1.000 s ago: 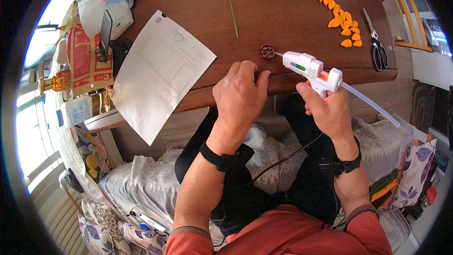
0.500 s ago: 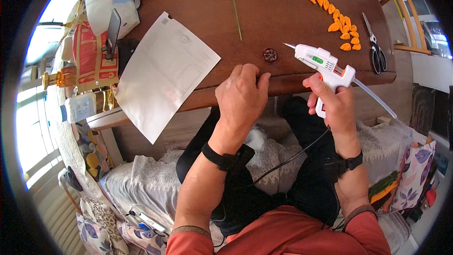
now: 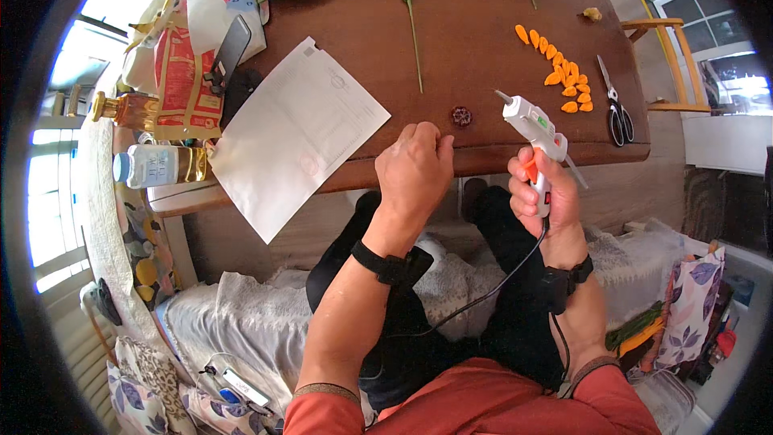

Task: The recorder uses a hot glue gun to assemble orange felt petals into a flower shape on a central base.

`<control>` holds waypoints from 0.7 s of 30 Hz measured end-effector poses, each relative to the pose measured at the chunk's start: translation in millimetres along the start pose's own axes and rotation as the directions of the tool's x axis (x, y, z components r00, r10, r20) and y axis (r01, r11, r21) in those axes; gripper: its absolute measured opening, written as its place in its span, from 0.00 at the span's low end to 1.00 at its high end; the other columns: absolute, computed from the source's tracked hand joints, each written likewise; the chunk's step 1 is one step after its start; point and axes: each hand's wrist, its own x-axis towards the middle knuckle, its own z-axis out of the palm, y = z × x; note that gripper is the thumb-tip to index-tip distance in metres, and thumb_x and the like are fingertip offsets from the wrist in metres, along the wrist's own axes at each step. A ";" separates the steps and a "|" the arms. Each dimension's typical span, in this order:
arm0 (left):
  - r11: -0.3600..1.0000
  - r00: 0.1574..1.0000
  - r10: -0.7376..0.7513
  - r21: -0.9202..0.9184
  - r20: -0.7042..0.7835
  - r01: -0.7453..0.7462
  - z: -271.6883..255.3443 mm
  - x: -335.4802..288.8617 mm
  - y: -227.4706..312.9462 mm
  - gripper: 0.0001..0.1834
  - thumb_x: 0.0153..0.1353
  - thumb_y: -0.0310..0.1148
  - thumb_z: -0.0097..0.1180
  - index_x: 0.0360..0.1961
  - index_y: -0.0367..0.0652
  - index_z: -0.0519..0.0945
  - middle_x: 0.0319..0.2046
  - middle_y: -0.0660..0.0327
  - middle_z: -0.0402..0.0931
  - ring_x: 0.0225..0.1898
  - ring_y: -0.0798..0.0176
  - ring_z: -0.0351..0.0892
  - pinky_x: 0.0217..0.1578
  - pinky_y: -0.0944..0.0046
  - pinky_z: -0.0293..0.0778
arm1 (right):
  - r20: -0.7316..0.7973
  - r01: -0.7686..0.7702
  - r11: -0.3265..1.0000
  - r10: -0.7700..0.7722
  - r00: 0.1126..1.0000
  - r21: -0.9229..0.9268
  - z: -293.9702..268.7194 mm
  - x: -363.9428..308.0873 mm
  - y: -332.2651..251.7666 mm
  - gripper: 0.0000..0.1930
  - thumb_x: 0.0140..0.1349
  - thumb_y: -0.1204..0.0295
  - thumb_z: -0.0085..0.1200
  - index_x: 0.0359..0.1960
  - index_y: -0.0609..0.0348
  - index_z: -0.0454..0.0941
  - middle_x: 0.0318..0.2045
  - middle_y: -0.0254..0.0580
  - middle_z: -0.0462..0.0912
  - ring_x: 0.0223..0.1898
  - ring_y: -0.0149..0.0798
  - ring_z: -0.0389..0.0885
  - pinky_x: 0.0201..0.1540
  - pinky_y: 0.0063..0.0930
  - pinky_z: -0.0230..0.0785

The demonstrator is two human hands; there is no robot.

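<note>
A white glue gun [image 3: 533, 122], clasped in the right hand [image 3: 549, 193], is above the near edge of a brown table [image 3: 475, 40]. Leftward lies a small dark disc [image 3: 461, 116], near the curled left hand [image 3: 414, 169]; whether that holds anything, I cannot tell.

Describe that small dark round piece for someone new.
On the dark brown table, find the near edge. Just in from it, between the left hand and the white glue gun held in the right hand, lies the small dark reddish-brown round piece. It sits alone, darker and rounder than the orange petal-shaped pieces.
</note>
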 end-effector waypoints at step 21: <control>0.437 0.850 0.032 -0.772 0.526 0.461 -16.1 -5.8 37.5 0.16 0.63 0.34 0.65 0.44 0.31 0.82 0.35 0.60 0.84 0.33 0.70 0.81 0.34 0.67 0.77 | 0.001 0.406 0.783 -0.460 0.888 -0.471 28.3 15.1 14.8 0.30 0.78 0.47 0.45 0.58 0.65 0.77 0.48 0.44 0.85 0.49 0.37 0.84 0.56 0.33 0.75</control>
